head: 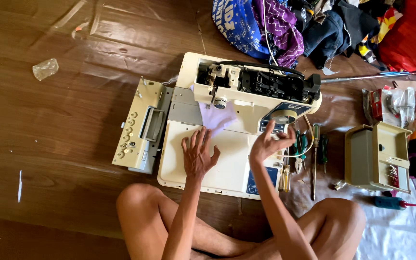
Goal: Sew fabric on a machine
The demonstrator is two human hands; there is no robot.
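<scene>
**Cover off, cloth under the needle**

Wooden floor (49, 120) carries it all, and the cream sewing machine (237, 120) lies near its far edge with its top open and the black mechanism bare. Its detached cover panel (143, 127) rests just beside the machine's left edge. Left hand (198, 156) is spread flat, grip fully open, pressing the machine bed, fingertips at a pale lilac cloth (217, 118) lying under the needle area. Right hand (268, 143) is curled loosely by the round dial; whether it grips anything, I cannot tell. Screwdrivers (315, 159) and pliers lie along the machine's right edge. Opened up, yes; closing the casing looks undone.
</scene>
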